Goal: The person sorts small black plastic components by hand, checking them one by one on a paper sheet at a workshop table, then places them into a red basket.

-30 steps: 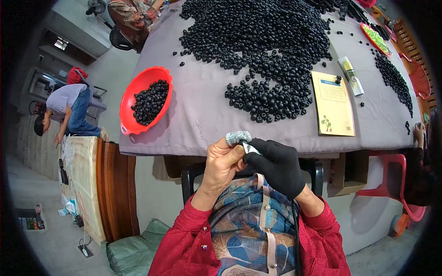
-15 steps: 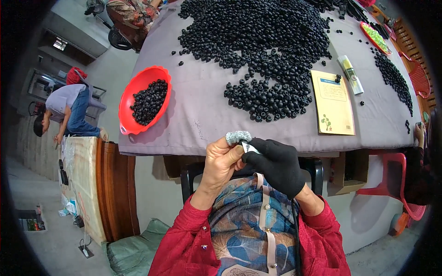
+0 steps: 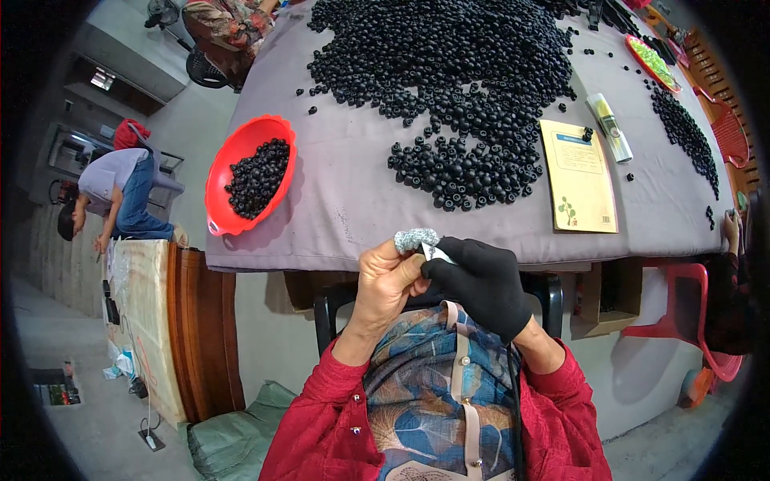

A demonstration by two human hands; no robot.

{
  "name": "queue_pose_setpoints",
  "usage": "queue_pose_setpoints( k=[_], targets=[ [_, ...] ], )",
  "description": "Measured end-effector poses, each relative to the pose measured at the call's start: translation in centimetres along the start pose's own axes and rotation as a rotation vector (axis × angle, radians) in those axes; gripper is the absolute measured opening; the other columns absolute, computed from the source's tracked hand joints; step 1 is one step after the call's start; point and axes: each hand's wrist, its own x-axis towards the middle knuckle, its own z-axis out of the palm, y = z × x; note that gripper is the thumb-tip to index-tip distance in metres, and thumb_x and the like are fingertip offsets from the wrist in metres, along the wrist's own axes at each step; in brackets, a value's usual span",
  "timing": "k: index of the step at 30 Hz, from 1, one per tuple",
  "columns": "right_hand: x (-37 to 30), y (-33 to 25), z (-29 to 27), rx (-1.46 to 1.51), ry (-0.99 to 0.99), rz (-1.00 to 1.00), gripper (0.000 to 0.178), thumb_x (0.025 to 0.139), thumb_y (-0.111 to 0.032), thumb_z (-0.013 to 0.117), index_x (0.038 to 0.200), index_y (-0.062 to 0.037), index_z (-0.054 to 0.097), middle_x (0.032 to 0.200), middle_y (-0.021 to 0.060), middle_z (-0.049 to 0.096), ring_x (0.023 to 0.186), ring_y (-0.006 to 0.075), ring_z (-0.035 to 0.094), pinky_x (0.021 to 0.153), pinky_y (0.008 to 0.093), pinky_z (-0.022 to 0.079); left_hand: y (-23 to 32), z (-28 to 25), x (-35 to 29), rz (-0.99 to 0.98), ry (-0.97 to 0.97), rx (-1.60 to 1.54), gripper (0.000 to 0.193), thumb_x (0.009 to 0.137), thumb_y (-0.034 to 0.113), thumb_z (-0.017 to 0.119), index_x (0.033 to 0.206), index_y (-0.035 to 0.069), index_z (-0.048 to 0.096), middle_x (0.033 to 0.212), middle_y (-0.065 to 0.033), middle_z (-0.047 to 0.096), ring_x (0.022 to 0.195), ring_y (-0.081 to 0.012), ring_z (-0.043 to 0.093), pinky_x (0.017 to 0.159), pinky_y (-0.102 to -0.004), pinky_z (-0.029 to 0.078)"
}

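My left hand (image 3: 383, 280) is bare, with a grey speckled finger cover (image 3: 415, 238) over its bent index finger. Thumb and fingers are pinched together, and what lies between them is hidden. Against it presses my right hand (image 3: 485, 290), in a black glove, closed on a small flat white piece (image 3: 436, 254), pointed like a blade. Both hands meet just off the table's near edge, above my lap. Beyond them, a large heap of small black ring-like pieces (image 3: 449, 72) covers the grey tablecloth (image 3: 337, 184).
A red scalloped bowl (image 3: 219, 188) at left holds more black pieces. On the right lie a yellow booklet (image 3: 579, 184), a pale tube (image 3: 609, 128) and a red tray (image 3: 654, 66) of green bits. One person (image 3: 120, 188) bends over a wooden cabinet; others sit around the table.
My hands stay almost in place, the white piece tilting slightly between them. At the upper left, the seated person's arm has come further into view.
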Motion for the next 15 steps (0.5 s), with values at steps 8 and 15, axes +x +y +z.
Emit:
queue_pose_setpoints(
  k=[8, 15],
  targets=[
    [0.08, 0.25, 0.27, -0.062, 0.013, -0.031, 0.028, 0.074, -0.019, 0.064, 0.102, -0.0116, 0.06, 0.072, 0.01, 0.059, 0.063, 0.0211, 0.059, 0.056, 0.0292, 0.046, -0.53, -0.77, 0.67, -0.054, -0.036, -0.318, 0.019, 0.084, 0.006, 0.054, 0.102, 0.004, 0.059, 0.081, -0.0036, 0.061, 0.055, -0.0056, 0.052, 0.047, -0.016, 0.041],
    [-0.04, 0.32, 0.24, -0.133, 0.005, -0.069, 0.033, 0.074, -0.019, 0.065, 0.105, -0.0119, 0.058, 0.072, 0.0103, 0.058, 0.063, 0.0227, 0.059, 0.056, 0.03, 0.046, -0.51, -0.78, 0.8, -0.066, -0.036, -0.359, 0.02, 0.084, 0.006, 0.054, 0.103, 0.004, 0.058, 0.083, -0.0052, 0.062, 0.055, -0.0061, 0.052, 0.049, -0.016, 0.043]
  ],
)
